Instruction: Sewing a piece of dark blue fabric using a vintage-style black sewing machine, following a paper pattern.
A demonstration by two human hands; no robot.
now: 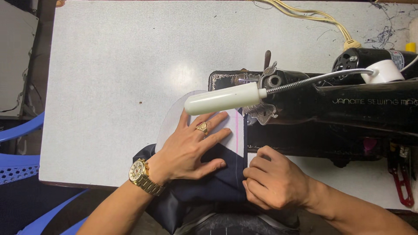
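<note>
Speckled grey surface, centre frame: left hand lies flat, fingers spread, on white interfacing over dark navy fabric; right hand pinches the fabric edge beside the black sewing machine. Uneven pressure could shift the layers.

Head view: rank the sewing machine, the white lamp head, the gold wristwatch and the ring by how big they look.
1. Sewing machine, largest by far.
2. White lamp head.
3. Gold wristwatch, on the left wrist.
4. Ring, on the left hand, smallest.
The watch sits nearer the camera, so it may look slightly oversized.
</note>
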